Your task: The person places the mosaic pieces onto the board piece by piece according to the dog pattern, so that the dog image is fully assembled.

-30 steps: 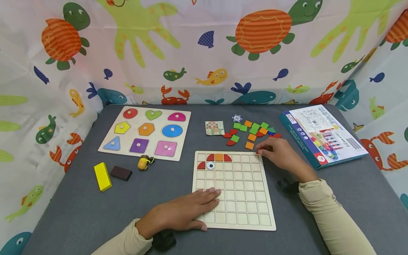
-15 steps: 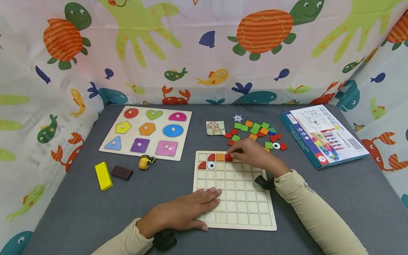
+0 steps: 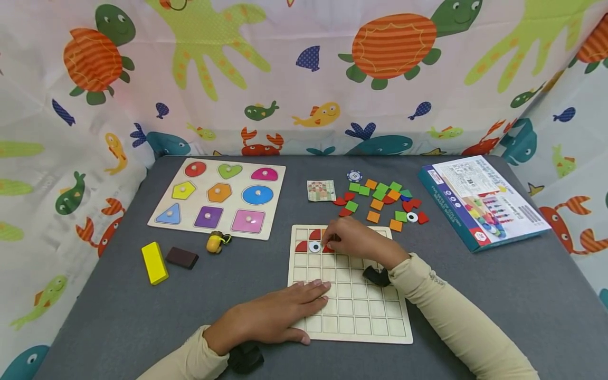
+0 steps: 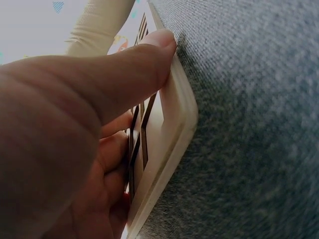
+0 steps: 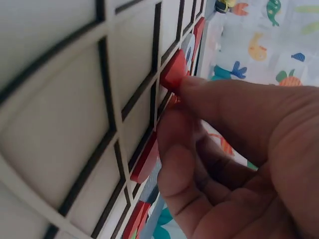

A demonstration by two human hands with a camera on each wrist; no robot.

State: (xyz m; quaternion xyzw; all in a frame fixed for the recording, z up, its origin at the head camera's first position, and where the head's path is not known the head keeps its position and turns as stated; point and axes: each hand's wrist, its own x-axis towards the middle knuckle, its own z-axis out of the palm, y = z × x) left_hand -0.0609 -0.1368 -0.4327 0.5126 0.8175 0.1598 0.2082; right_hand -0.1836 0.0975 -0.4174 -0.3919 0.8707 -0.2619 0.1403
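A wooden grid board lies on the grey table. My left hand rests with straight fingers across its lower left part; in the left wrist view the thumb lies on the board's edge. Between thumb and index finger my right hand pinches a red tile, seen at the grid cell just right of the round eye tile. Left of the eye sits a red quarter-circle tile, and above it another red tile. My right hand hides most of the top-row tiles to the right.
Loose green, orange and red tiles lie behind the board, beside a picture card and a poker chip. A knob puzzle, a yellow block, a brown block and a bee toy sit left; a box right.
My right hand has moved left from the loose tiles onto the board, bringing a red tile to the cell beside the eye tile. My left hand stays in place.
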